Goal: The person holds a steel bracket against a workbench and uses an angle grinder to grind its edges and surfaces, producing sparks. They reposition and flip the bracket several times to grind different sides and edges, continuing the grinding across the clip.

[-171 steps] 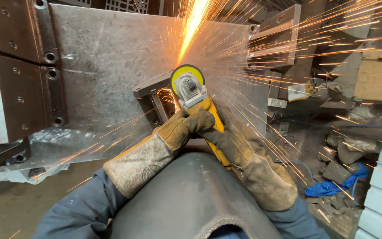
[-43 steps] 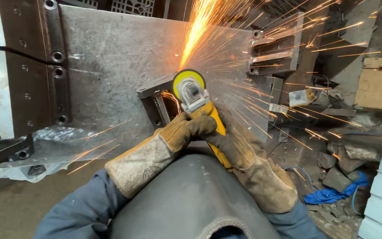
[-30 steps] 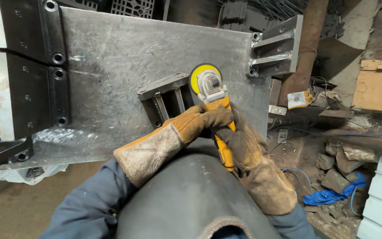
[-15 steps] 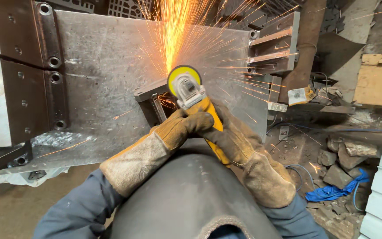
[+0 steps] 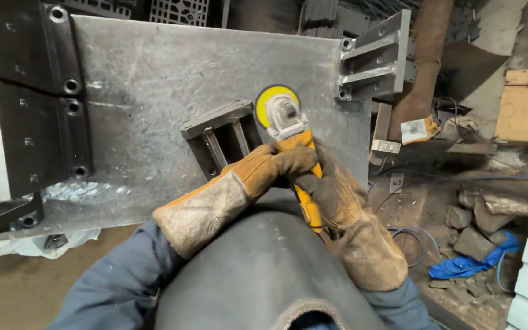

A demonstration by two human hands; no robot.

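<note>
1. My left hand (image 5: 276, 168) in its tan leather glove wraps tight round the neck of the yellow angle grinder (image 5: 288, 140); my right hand (image 5: 331, 195) closes on the yellow body just behind. Both grips are full fists, holding the tool.
2. The grinder's round yellow guard (image 5: 274, 101) sits just above my left grip, beside the small welded steel bracket (image 5: 221, 137) on the big grey steel plate (image 5: 154, 91).
3. No sparks show, so I judge the disc is off the metal.
4. To grind well, I would keep both wrists locked, lean lightly, and hold the disc at a shallow tilt to the bracket's edge.
</note>
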